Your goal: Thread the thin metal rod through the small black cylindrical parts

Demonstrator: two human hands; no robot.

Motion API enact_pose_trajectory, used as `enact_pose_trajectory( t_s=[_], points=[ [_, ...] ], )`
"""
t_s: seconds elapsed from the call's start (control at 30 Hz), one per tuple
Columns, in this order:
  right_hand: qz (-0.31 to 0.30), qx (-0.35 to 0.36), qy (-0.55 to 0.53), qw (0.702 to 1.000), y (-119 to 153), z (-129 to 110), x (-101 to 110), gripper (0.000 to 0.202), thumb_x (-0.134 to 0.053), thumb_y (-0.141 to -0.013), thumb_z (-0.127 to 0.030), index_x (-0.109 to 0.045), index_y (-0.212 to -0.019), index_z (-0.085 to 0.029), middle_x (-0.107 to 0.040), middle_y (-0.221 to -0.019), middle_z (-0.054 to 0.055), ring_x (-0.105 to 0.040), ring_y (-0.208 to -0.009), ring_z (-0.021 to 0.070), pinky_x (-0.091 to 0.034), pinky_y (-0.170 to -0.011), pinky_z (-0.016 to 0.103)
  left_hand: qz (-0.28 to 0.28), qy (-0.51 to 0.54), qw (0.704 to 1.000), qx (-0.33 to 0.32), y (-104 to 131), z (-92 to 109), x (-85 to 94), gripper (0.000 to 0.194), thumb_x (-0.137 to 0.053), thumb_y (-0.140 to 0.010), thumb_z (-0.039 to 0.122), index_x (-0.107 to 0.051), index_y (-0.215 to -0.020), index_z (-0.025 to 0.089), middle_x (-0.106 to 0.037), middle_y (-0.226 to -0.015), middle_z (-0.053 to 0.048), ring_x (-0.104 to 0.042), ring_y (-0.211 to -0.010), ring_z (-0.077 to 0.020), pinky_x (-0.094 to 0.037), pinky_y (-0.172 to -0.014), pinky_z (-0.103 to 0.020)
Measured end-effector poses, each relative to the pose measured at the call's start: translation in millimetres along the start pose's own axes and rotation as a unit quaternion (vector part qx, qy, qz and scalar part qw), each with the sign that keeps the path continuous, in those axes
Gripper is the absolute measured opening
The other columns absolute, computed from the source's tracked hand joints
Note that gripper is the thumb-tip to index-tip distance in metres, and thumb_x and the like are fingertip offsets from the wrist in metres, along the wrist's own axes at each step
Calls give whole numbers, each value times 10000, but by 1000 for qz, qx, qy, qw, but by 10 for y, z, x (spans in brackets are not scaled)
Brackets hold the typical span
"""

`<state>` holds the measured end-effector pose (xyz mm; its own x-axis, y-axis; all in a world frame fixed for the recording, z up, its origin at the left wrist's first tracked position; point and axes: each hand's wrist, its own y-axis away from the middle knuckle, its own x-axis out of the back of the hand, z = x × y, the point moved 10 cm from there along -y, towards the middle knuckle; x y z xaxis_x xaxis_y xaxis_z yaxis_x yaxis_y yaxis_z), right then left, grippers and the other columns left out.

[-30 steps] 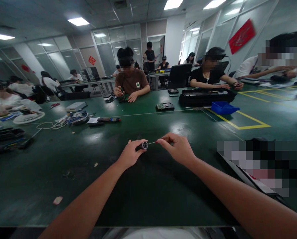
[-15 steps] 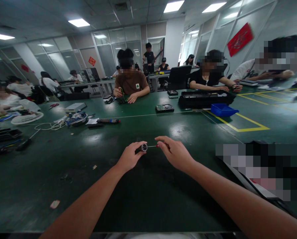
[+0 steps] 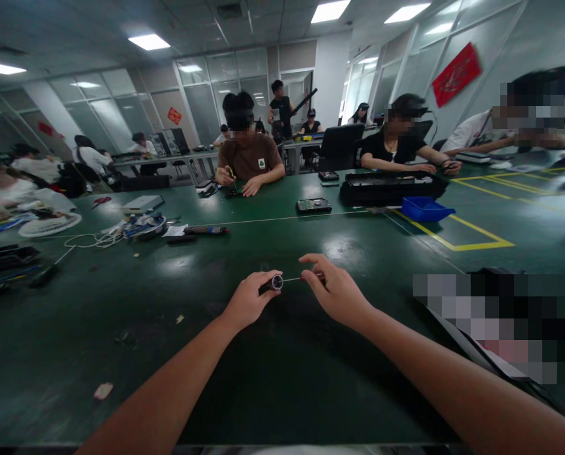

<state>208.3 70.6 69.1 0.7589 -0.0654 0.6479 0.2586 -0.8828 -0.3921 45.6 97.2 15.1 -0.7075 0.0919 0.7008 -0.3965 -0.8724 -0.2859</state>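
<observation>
My left hand [image 3: 246, 301] is closed round a small dark cylinder with a silver-rimmed round end [image 3: 277, 282]; the rest of its body is mostly hidden by the fingers. From the right, the thin metal shaft of a screwdriver [image 3: 292, 279] reaches the rim side of that cylinder. Whether the tip sits in a screw is too small to see. My right hand [image 3: 338, 292] grips the screwdriver by its handle, of which a bit of red shows, with the index finger stretched out above it. Both hands are over the green table [image 3: 282, 366].
A bare hard drive [image 3: 313, 205], a long black casing [image 3: 391, 188] and a blue bin [image 3: 425, 208] stand across the table. Left lie a screwdriver-like tool [image 3: 206, 230], cables [image 3: 97, 239] and paper scraps [image 3: 103, 391]. A co-worker [image 3: 249, 151] works opposite.
My right index finger has lifted and straightened slightly, and the right hand has shifted a little on the screwdriver. The cylinder has moved slightly right. A standing person behind has shifted a long dark object.
</observation>
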Motion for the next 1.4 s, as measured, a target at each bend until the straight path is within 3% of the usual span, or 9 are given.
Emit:
enact_pose_trajectory(
  t_s=[0.13, 0.27, 0.33, 0.43, 0.6, 0.67, 0.77, 0.87, 1.4],
  points=[
    [11, 30, -32, 999, 11, -56, 29, 190, -505, -939, -262, -556, -1118, -223, -697, -950, 65, -671, -862, 218, -507, -749, 357, 3, 0, 1000, 9, 1, 7, 17, 399, -646, -886, 253, -615, -1282, 288, -667, -1208, -36, -579, -1135, -231, -433, -1022, -424],
    [-5, 6, -10, 1000, -9, 13, -1, 245, -404, -997, -335, -625, -971, -233, -700, -837, 35, -657, -741, 199, -476, -677, 339, 8, -5, 1000, 8, 0, 30, 28, 390, -647, -883, 240, -622, -1269, 289, -670, -1202, -29, -581, -1127, -228, -436, -1017, -414],
    [4, 3, -16, 1000, -10, 25, 16, 259, -385, -1002, -327, -628, -1021, -239, -704, -830, 33, -651, -717, 197, -467, -663, 338, 8, -9, 1000, 9, 1, 36, 25, 390, -651, -881, 241, -623, -1267, 292, -672, -1194, -26, -584, -1117, -227, -439, -1010, -412],
    [37, 0, -47, 998, 5, 21, 74, 222, -462, -955, -274, -562, -1146, -227, -701, -870, 49, -654, -755, 207, -484, -687, 346, 11, -7, 1000, 13, 3, 34, 30, 398, -658, -877, 241, -620, -1270, 291, -672, -1188, -23, -586, -1106, -224, -441, -1001, -403],
    [62, -47, -143, 987, -15, 156, 56, 157, -569, -900, -345, -618, -979, -218, -693, -882, 50, -655, -808, 206, -520, -756, 368, 29, -11, 999, 30, 0, 25, 74, 410, -656, -875, 228, -616, -1277, 296, -668, -1186, -24, -587, -1101, -224, -440, -997, -397],
    [85, -95, -245, 961, -34, 342, 21, 205, -547, -912, -397, -618, -955, -209, -685, -838, 46, -657, -785, 199, -537, -771, 380, 37, -17, 999, 5, -8, 96, 95, 406, -646, -881, 223, -613, -1281, 287, -663, -1200, -31, -580, -1116, -223, -434, -1011, -398],
    [87, -193, -420, 882, -35, 677, -170, 248, -528, -913, -440, -578, -867, -201, -654, -742, 51, -640, -671, 184, -575, -742, 403, 50, -34, 998, -35, -18, 198, 125, 389, -627, -892, 207, -612, -1276, 264, -654, -1235, -44, -558, -1160, -226, -410, -1045, -411],
    [94, -226, -465, 851, -36, 849, -253, 257, -580, -882, -456, -569, -848, -202, -626, -701, 40, -617, -620, 171, -589, -715, 400, 39, -44, 998, -21, -32, 168, 98, 385, -634, -887, 201, -618, -1268, 254, -661, -1232, -50, -555, -1165, -237, -406, -1045, -431],
    [107, -104, -222, 964, -19, 436, 34, 211, -486, -944, -398, -573, -931, -206, -662, -807, 37, -650, -751, 188, -524, -738, 365, 23, -33, 999, 12, -20, 111, 61, 412, -664, -872, 231, -615, -1277, 292, -682, -1117, -18, -582, -1035, -225, -433, -927, -373]
  ],
)
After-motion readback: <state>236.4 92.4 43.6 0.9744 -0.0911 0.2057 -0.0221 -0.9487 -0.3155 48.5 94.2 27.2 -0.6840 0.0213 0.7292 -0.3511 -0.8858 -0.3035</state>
